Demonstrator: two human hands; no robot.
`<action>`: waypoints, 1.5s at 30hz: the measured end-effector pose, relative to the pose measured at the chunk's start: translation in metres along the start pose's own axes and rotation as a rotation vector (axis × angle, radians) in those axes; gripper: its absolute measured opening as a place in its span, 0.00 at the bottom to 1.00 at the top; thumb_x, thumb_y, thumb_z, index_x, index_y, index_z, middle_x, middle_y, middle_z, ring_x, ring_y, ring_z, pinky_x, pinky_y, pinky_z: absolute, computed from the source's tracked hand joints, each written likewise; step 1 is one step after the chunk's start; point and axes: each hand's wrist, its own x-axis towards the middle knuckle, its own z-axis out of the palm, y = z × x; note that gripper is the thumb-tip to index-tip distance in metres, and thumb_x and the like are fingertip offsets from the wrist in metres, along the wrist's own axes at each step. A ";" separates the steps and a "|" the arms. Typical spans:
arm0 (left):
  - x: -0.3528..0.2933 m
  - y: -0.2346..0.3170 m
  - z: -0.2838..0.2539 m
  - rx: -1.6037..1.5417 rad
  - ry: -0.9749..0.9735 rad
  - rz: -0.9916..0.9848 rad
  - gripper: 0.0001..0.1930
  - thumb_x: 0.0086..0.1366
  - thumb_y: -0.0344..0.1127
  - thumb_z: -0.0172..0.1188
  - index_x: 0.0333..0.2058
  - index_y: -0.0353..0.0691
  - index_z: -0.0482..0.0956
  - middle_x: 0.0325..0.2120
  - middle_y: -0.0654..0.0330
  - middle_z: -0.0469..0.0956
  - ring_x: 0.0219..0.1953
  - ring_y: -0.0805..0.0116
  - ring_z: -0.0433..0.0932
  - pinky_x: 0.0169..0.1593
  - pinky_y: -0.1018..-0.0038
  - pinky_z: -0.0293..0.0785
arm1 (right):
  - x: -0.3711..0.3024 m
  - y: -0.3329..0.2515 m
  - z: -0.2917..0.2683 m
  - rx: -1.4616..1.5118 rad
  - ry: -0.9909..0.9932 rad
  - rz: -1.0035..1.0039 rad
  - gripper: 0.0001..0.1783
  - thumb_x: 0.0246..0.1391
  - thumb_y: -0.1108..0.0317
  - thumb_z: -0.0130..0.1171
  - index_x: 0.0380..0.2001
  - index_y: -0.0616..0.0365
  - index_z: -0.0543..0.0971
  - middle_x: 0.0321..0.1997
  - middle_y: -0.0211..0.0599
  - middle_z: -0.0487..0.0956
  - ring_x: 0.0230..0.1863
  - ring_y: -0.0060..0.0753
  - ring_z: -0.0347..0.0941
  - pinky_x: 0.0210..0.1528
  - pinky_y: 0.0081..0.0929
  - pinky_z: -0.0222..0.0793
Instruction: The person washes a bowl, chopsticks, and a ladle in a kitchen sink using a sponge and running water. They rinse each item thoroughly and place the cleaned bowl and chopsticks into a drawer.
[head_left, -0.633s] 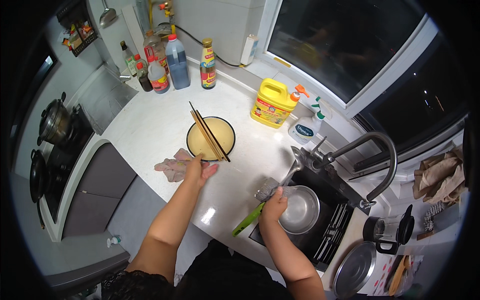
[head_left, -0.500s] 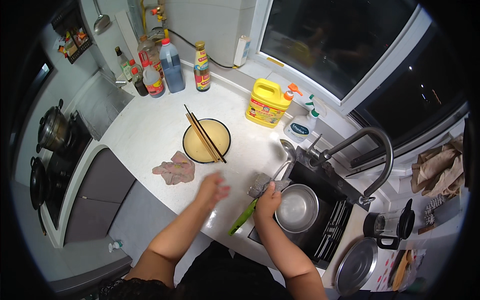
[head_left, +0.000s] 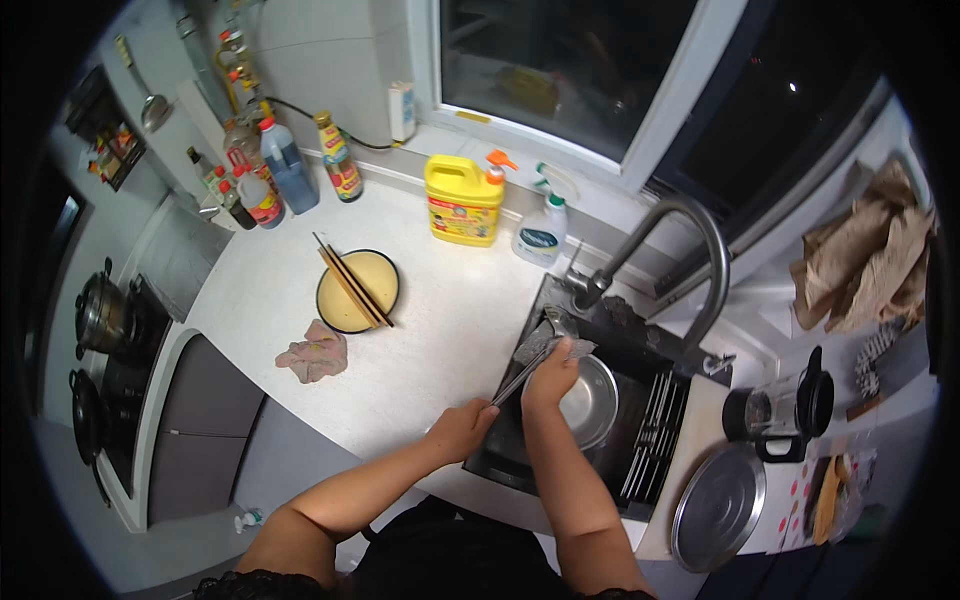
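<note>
My left hand point(head_left: 462, 430) is closed round the lower end of a metal ladle point(head_left: 516, 384), over the counter beside the sink's near left edge. The ladle tilts up and to the right, its bowl above the sink. My right hand point(head_left: 552, 378) pinches a grey scrubbing cloth point(head_left: 540, 342) against the ladle just below its bowl, hiding part of it. The ladle's grip is covered by my left hand. Under my right hand a round metal pot point(head_left: 592, 405) stands in the dark sink point(head_left: 512, 450).
A yellow bowl point(head_left: 380, 280) with chopsticks point(head_left: 352, 288) across it and a crumpled pink cloth point(head_left: 314, 354) lie on the white counter. A yellow jug point(head_left: 464, 205) and spray bottle point(head_left: 540, 235) stand by the window. The faucet point(head_left: 708, 255) arches over the sink; a pot lid point(head_left: 718, 508) lies at right.
My left hand, empty before, has moved right and taken hold of the ladle's grip, covering its green handle. My right hand with the cloth has slid up toward the bowl. The view has shifted right.
</note>
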 end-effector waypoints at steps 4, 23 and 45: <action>0.005 0.004 0.017 0.127 0.091 -0.040 0.21 0.66 0.49 0.44 0.38 0.35 0.74 0.26 0.41 0.77 0.34 0.43 0.76 0.39 0.58 0.71 | 0.013 0.010 -0.070 -0.087 0.115 0.129 0.22 0.58 0.55 0.50 0.27 0.69 0.73 0.28 0.44 0.76 0.28 0.33 0.70 0.35 0.32 0.66; 0.034 -0.002 0.032 0.034 -0.029 0.091 0.20 0.66 0.48 0.46 0.32 0.34 0.75 0.20 0.53 0.76 0.24 0.61 0.75 0.31 0.69 0.71 | 0.064 0.019 -0.157 0.143 0.009 0.297 0.13 0.50 0.81 0.39 0.24 0.54 0.73 0.22 0.29 0.69 0.17 0.24 0.64 0.18 0.22 0.67; 0.035 -0.012 -0.151 -0.140 -0.127 -0.205 0.20 0.66 0.48 0.44 0.34 0.34 0.74 0.26 0.49 0.76 0.31 0.54 0.75 0.38 0.67 0.70 | 0.034 -0.151 0.098 0.305 -0.805 0.586 0.18 0.55 0.58 0.52 0.43 0.59 0.72 0.41 0.39 0.77 0.41 0.35 0.75 0.43 0.40 0.72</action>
